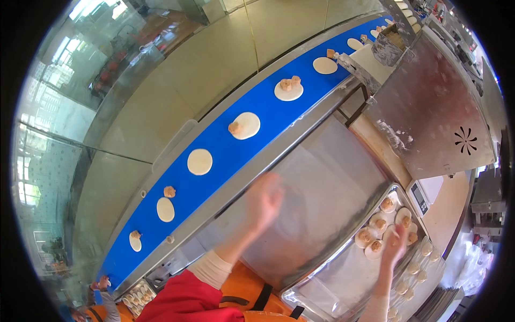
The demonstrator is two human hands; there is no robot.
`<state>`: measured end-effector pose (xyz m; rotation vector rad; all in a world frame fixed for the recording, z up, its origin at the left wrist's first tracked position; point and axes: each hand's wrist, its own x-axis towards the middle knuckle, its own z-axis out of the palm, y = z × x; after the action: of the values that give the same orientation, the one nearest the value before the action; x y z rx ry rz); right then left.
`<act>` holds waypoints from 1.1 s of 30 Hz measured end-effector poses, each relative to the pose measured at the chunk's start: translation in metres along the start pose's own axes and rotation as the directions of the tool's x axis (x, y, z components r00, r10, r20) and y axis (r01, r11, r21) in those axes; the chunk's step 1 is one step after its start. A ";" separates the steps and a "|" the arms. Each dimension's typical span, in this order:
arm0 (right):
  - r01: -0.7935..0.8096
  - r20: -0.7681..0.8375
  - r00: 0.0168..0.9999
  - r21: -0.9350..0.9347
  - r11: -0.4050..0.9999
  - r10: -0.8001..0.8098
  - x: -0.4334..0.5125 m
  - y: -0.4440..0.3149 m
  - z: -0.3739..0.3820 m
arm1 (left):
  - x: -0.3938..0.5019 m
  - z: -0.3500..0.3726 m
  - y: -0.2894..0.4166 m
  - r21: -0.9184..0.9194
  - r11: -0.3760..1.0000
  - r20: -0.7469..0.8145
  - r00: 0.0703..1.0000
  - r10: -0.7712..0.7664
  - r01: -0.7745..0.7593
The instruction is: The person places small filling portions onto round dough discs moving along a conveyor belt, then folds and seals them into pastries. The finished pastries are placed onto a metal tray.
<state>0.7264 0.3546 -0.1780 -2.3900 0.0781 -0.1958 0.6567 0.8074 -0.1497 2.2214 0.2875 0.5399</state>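
Observation:
My left hand (265, 197) is blurred above a stainless-steel work surface (322, 177), near the conveyor's front edge. Whether its fingers hold anything is unclear. Over the upper part of a film-lined metal tray (322, 281) is my right hand (395, 241), its fingertips among flat dough rounds topped with filling, such as one dough round (374, 248). Those fingers partly cover the rounds under them, so contact cannot be made out. On the blue conveyor belt (225, 161) lie several more pale dough rounds (200, 162). Lumps of filling (169, 191) sit on or beside most of them.
A floury steel machine (442, 104) stands at the right, with a digital scale (420, 197) below it. Filled pieces lie on a film-covered tray (422, 263) beyond mine. At lower left, a co-worker's hands (100, 282) are at the belt's end by another tray (136, 300).

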 end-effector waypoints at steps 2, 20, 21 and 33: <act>0.058 0.201 0.976 0.143 0.988 -0.086 0.008 -0.089 0.069 | 0.034 -0.056 -0.054 0.205 0.969 -0.225 0.970 -0.088 0.135; 0.903 0.688 0.346 -0.060 0.425 -0.638 0.073 -0.442 0.370 | 0.016 -0.219 -0.206 -0.089 0.733 0.181 0.734 -0.654 0.675; 0.931 0.747 0.282 -0.060 0.361 -0.602 0.070 -0.451 0.369 | 0.016 -0.225 -0.210 -0.029 0.726 0.225 0.713 -0.664 0.687; 0.719 0.681 0.226 0.366 0.591 -0.697 0.004 -0.441 0.385 | 0.063 -0.152 -0.153 0.228 0.965 0.019 0.990 -0.141 0.133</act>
<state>0.7939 0.9359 -0.1582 -2.1171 -1.4969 0.4721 0.6365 1.0305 -0.1610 2.4053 0.5025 0.4083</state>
